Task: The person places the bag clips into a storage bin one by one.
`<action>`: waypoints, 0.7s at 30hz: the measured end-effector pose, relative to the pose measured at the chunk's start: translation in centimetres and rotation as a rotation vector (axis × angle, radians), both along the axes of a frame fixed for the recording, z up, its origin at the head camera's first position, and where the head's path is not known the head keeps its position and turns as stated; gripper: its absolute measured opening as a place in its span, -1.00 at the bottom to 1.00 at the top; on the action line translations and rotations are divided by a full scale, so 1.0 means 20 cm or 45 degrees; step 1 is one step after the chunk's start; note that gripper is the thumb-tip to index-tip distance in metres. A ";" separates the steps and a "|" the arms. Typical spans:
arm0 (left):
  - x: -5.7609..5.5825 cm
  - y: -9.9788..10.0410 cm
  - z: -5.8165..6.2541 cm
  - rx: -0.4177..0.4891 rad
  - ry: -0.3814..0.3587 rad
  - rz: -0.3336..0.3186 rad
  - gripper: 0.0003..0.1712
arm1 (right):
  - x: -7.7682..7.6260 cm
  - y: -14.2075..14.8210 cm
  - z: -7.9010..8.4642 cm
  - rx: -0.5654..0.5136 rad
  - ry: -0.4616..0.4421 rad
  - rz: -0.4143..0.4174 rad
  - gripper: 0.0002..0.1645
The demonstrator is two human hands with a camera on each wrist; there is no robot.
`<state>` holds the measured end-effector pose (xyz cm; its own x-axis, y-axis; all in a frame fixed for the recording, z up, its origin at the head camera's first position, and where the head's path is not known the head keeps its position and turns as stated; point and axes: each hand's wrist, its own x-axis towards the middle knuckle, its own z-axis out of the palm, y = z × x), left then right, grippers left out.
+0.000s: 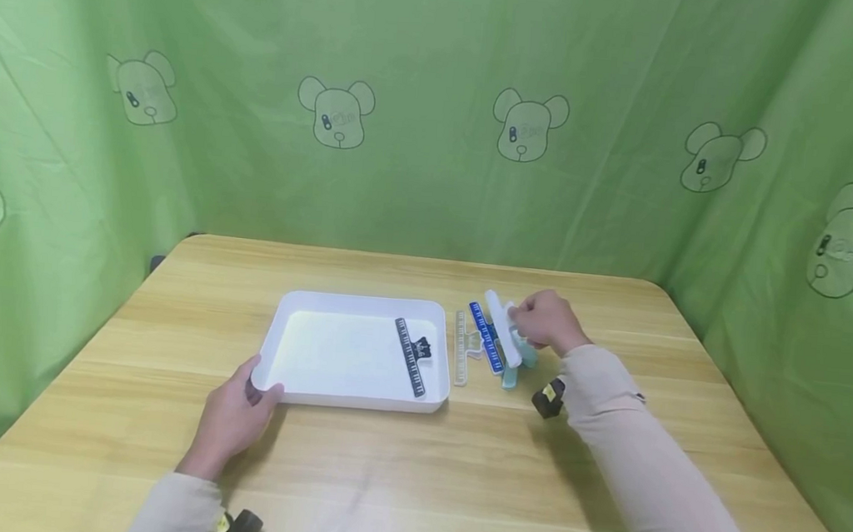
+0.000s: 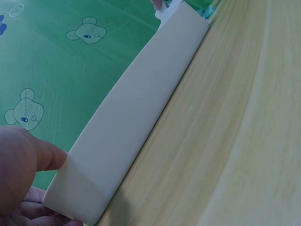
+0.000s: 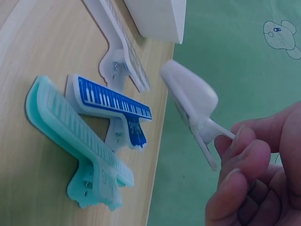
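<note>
Nearest the operator, the left hand [image 1: 232, 418] grips the tray [image 1: 355, 402] at its near left corner, thumb at the rim and fingers around the corner. The white tray rests flat on the wooden table [image 1: 349, 485]. Inside it, toward the right wall, lies one black clip [image 1: 410, 358] with a keyboard pattern.

Just beyond the tray's right wall, on the table, lies a clear clip [image 1: 462, 348]. Next to it are a blue clip [image 3: 115, 101] and a teal clip [image 3: 80, 132]; the white clip [image 1: 502, 330] partly covers both in the head view.

The right hand [image 1: 550, 322] pinches the white clip by its handle between thumb and fingers. The right wrist view shows this clip raised off the table, apart from the other clips. The two hands are well apart.

Step in hand, as judged: transfer of the white clip to the tray, with the black clip already placed. The next move calls for carrying the white clip left, over the blue and clear clips and above the tray wall, then lowering and releasing it beside the black clip. Maintain the left-hand grip so that the tray does not slide.

Farthest back, a green curtain [image 1: 417, 198] encloses the work area.
</note>
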<state>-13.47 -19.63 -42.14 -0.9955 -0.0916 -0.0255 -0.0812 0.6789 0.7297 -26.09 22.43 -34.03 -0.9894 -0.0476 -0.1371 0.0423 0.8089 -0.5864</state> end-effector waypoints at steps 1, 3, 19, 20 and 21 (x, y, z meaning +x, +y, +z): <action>0.00 0.00 0.00 0.000 0.000 0.000 -0.18 | 0.00 0.00 0.00 0.005 -0.002 0.003 -0.61; 0.00 0.00 0.00 0.001 0.000 0.000 -0.18 | 0.00 -0.01 0.00 0.018 -0.002 0.006 -0.60; 0.00 0.00 0.00 -0.002 0.004 0.002 -0.19 | 0.01 -0.09 0.02 0.016 0.002 0.026 -0.59; 0.00 0.00 0.00 -0.003 0.006 0.000 -0.19 | 0.01 -0.10 0.02 0.018 0.002 0.025 -0.60; 0.00 0.00 0.00 -0.003 0.008 -0.001 -0.19 | 0.01 -0.10 0.02 0.020 0.001 0.023 -0.61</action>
<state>-13.48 -19.67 -42.14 -0.9957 -0.0910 -0.0187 -0.0759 0.6807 0.7287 -25.93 20.42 -33.68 -0.9885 -0.0631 -0.1371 0.0273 0.8187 -0.5736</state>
